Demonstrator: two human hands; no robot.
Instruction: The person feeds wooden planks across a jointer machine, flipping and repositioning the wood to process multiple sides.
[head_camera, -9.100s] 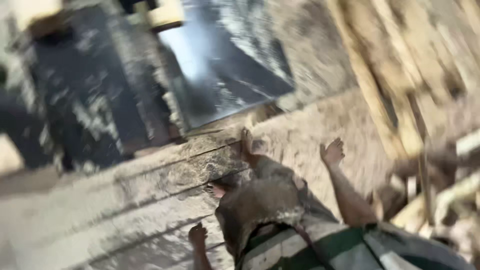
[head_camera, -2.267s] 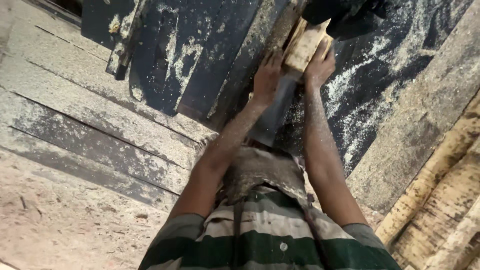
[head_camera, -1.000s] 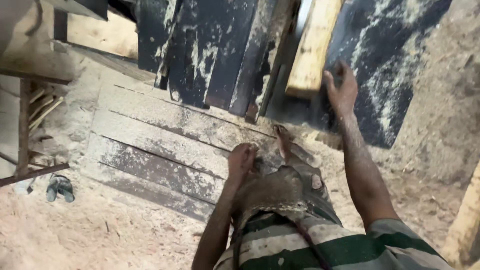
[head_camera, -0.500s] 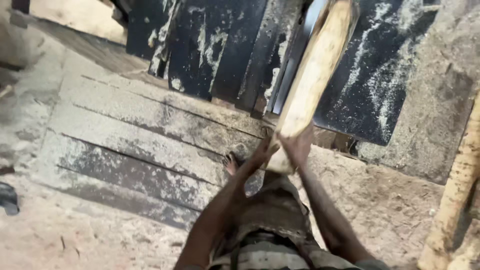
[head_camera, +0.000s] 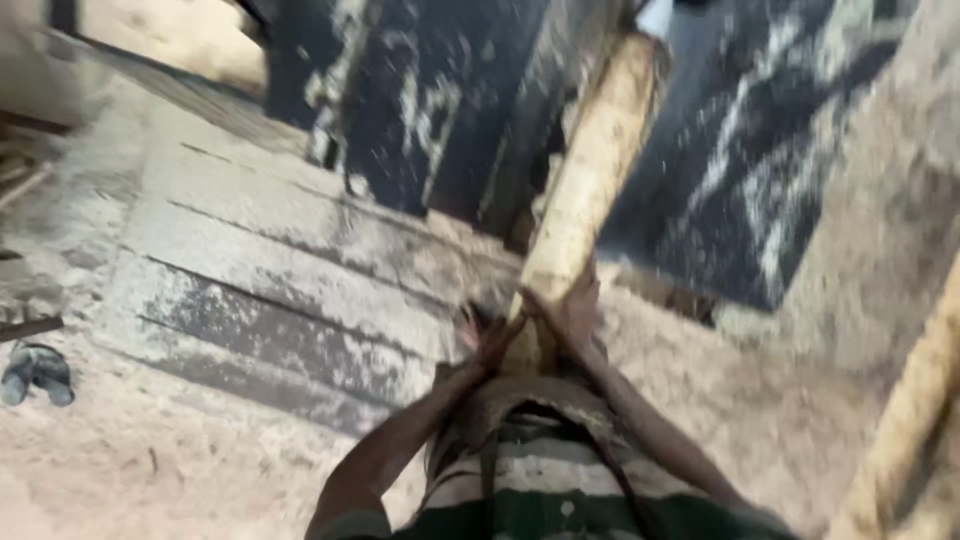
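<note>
Seen from above and blurred, a person's left hand (head_camera: 497, 338) and right hand (head_camera: 572, 312) clasp the near end of a long pale rough-sawn wooden plank (head_camera: 588, 190), one on each side. The plank runs away from the hands, up across a dark sawdust-streaked metal machine bed (head_camera: 420, 110). Weathered grey floor boards (head_camera: 270, 280) lie to the left, with a pair of blue sandals (head_camera: 35, 372) on the sawdust-covered ground (head_camera: 150, 470).
</note>
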